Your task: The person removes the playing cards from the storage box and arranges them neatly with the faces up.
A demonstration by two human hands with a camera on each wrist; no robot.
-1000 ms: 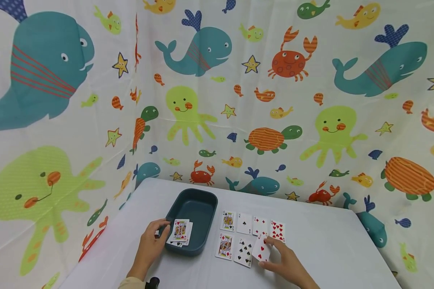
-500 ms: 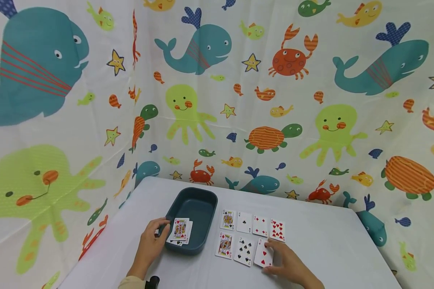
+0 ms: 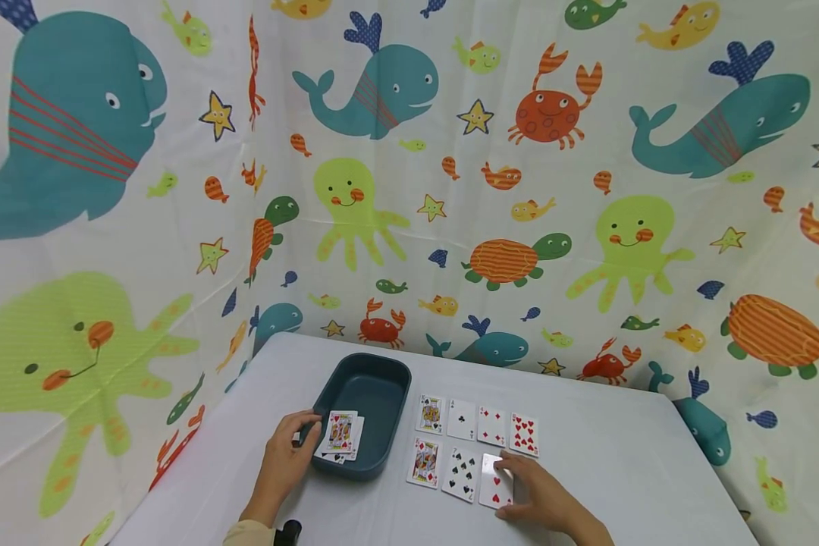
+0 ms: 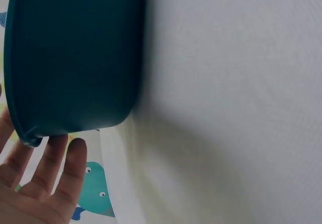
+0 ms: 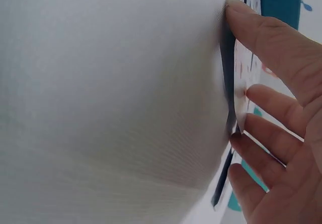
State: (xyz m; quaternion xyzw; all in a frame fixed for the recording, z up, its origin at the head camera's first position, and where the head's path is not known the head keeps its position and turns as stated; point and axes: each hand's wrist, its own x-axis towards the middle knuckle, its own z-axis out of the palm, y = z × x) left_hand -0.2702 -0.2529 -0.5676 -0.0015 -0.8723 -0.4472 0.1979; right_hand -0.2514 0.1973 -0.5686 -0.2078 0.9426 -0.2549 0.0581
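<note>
In the head view, my left hand (image 3: 286,462) rests at the left rim of a dark teal tray (image 3: 358,472). The left wrist view shows relaxed fingers (image 4: 70,176) touching beneath the rim's corner. Inside the tray lies a small pile of playing cards (image 3: 342,432), a face card on top. My right hand (image 3: 542,493) holds a playing card with red hearts (image 3: 497,489) by its near and far edges, low at the table. One fingertip lies on its face. In the right wrist view, the thumb (image 5: 251,25) meets one edge and the fingers the other.
Several face-up cards, including a club card (image 3: 461,421) and a face card (image 3: 424,462), lie in two rows right of the tray. The white tabletop (image 3: 628,455) runs back to a curtain (image 3: 409,189) printed with sea animals.
The heart card has come down from a tilted, raised position to lie level at the right end of the near row. My right hand moved slightly right with it; the left hand stayed.
</note>
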